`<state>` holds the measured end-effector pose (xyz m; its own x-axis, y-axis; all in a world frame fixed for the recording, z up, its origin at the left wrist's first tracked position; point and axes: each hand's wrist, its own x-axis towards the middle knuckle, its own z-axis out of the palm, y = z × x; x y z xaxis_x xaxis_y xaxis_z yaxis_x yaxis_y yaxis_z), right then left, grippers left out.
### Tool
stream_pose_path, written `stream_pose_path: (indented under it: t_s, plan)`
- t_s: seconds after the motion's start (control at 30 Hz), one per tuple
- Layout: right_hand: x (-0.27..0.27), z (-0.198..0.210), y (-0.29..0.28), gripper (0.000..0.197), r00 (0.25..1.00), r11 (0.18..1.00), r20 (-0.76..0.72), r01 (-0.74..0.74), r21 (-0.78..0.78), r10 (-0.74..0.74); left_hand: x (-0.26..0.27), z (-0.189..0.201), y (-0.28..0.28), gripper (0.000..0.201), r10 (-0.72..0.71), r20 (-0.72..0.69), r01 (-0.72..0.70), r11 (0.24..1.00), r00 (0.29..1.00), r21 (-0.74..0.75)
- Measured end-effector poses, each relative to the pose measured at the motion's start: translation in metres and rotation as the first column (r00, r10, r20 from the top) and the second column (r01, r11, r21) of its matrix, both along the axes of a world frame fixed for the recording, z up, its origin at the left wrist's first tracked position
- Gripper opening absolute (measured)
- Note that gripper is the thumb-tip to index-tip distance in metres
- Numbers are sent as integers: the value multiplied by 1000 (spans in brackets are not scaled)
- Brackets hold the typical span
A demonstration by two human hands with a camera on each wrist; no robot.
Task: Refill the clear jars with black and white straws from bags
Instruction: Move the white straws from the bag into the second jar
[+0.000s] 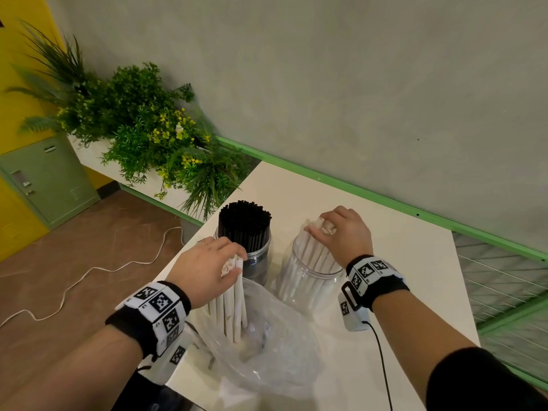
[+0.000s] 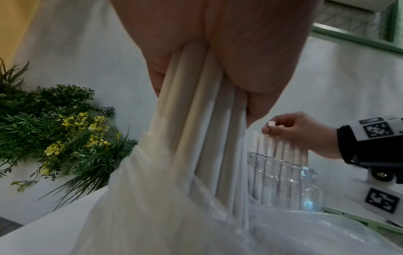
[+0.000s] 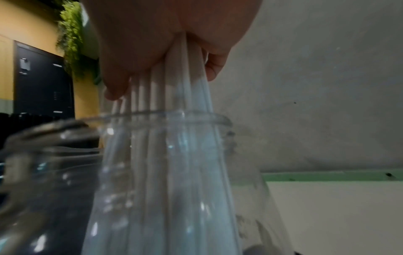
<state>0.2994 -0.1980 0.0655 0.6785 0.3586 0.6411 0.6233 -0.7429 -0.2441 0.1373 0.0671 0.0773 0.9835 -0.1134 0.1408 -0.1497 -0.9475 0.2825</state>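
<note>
Lighting: soft, even, indoor | Shadows: faint | Glare: highlights on clear jar [image 3: 170, 155] | Blur: both wrist views soft | Distortion: wide-angle bending at edges

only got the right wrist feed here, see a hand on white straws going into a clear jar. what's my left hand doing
Observer: The left hand grips a bundle of white straws standing in a clear plastic bag.
Operator: is that bundle out of the bag yet
Observer: No, its lower ends are still inside the bag, near the table's front edge.
Operator: and the dark thing on my left
Observer: A second jar packed with black straws, beside the jar under your right hand.
</note>
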Motion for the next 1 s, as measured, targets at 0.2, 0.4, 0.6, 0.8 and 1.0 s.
stream_pose_path:
  t_s: [0.2, 0.4, 0.6, 0.8, 1.0]
  plan:
    - [1, -2, 1, 40, 968, 956, -208, 78, -283, -141, 1, 0, 1, 38, -3, -6, 3, 1000, 1000, -4]
    - [4, -2, 3, 57, 940, 964, -342, -87, -252, -4, -2, 1, 1, 40, 14, -21, -14, 1000, 1000, 1]
    - [-2, -7, 15, 26, 985, 986, -166, -65, -154, 39, -2, 1, 0, 40, 8, -19, -9, 1000, 1000, -16]
    - [3, 10, 16, 17, 996, 996, -86, -2, -91, -6, -3, -1, 0, 37, 11, 6, -11, 1000, 1000, -22]
    - [3, 7, 12, 29, 957, 970, -279, 12, -244, -83, -3, 0, -1, 40, 16, 3, -16, 1000, 1000, -23]
